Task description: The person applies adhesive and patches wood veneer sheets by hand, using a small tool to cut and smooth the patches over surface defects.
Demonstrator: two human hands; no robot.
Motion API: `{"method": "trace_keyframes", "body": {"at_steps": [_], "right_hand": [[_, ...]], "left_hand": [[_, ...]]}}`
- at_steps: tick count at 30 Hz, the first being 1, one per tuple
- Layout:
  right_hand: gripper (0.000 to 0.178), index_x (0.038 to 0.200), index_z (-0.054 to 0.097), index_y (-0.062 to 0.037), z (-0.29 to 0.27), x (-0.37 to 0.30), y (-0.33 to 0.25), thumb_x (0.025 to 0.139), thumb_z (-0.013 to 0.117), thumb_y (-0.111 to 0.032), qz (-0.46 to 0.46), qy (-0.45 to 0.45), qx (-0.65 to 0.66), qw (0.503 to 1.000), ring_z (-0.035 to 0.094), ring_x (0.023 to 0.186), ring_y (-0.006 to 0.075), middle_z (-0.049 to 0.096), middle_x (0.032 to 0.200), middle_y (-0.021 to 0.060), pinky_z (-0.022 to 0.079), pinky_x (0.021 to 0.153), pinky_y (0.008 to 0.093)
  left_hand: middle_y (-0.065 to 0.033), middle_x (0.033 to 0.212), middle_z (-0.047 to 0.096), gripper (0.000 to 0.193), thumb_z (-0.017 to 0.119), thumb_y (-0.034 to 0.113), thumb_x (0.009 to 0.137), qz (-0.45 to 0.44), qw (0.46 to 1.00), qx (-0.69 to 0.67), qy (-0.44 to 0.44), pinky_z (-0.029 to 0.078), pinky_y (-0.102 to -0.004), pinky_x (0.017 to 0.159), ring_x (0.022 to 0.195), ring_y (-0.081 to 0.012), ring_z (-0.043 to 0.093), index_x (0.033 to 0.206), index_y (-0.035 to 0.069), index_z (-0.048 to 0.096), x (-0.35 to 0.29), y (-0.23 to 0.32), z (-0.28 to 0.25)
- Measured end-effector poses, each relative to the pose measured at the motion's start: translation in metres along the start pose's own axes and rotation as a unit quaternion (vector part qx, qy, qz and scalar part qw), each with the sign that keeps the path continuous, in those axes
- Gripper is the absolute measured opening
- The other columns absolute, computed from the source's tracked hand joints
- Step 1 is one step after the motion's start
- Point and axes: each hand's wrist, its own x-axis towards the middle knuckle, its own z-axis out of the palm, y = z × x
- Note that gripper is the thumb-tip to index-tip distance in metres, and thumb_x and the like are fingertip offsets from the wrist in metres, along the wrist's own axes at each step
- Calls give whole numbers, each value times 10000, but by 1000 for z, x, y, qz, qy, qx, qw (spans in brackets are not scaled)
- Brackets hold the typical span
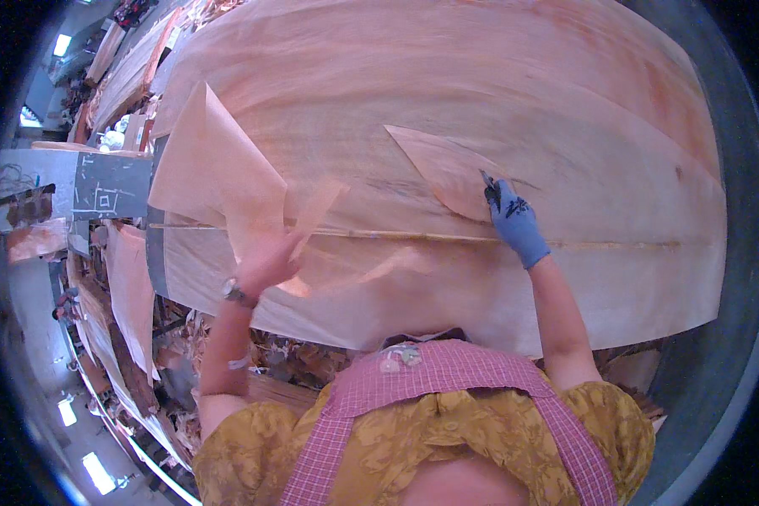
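My left hand, bare and with a wristwatch, is closed on a thin pinkish wood veneer piece that stands up and bends to the left. A narrow veneer strip sticks out past its fingertips. In a blue glove with black markings, my right hand grips a small dark knife; its short tip points away from me. Just left of that knife, a pointed veneer piece lies on the broad veneer sheet. The glove hides most of the knife's handle.
A long thin stick crosses the sheet from left to right beneath both hands. Stacked veneer and scraps crowd the left side. More broken scraps lie below the sheet's near edge. A grey surface borders the right.
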Motion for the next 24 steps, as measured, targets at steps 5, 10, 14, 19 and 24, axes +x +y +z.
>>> {"method": "trace_keyframes", "body": {"at_steps": [5, 10, 14, 19, 24], "right_hand": [[256, 1067, 511, -79, 10, -3, 0, 973, 472, -314, -19, 66, 13, 998, 610, 774, 453, 642, 884, 247, 473, 658, 540], [204, 1064, 538, -44, 1, 2, 0, 969, 504, -221, 16, 51, 55, 997, 651, 714, 338, 666, 865, 198, 505, 634, 444], [218, 1095, 593, -11, -1, -1, -26, 939, 579, -164, -4, 36, 439, 898, 668, 834, 191, 694, 978, 112, 539, 696, 334], [291, 1119, 661, -54, 30, -26, -92, 844, 690, -146, 8, -170, 611, 773, 549, 658, 40, 669, 898, -32, 436, 519, 206], [214, 1020, 673, -98, 33, -47, -124, 830, 702, -190, -35, -260, 610, 747, 456, 530, 27, 639, 787, -50, 342, 442, 195]], "left_hand": [[-234, 1315, 503, 488, 499, 75, 867, 80, 981, -150, 90, 435, -440, 986, 1172, -399, 508, 1345, 6, 423, 166, 108, 58], [-202, 1272, 552, 501, 583, 92, 805, 46, 990, -16, 133, 484, -441, 926, 1115, -368, 569, 1294, 29, 495, 270, 118, 101], [-200, 1205, 602, 377, 654, 137, 765, 57, 997, -16, 49, 502, -437, 892, 1112, -364, 572, 1120, 9, 632, 299, 102, 92], [-234, 1030, 652, 294, 503, 193, 837, 131, 988, 73, -37, 492, -473, 871, 975, -394, 616, 929, -24, 679, 323, 94, 77], [-256, 1009, 650, 340, 451, 218, 878, 97, 995, 17, 24, 486, -477, 880, 949, -406, 623, 901, -34, 678, 320, 93, 81]]}}
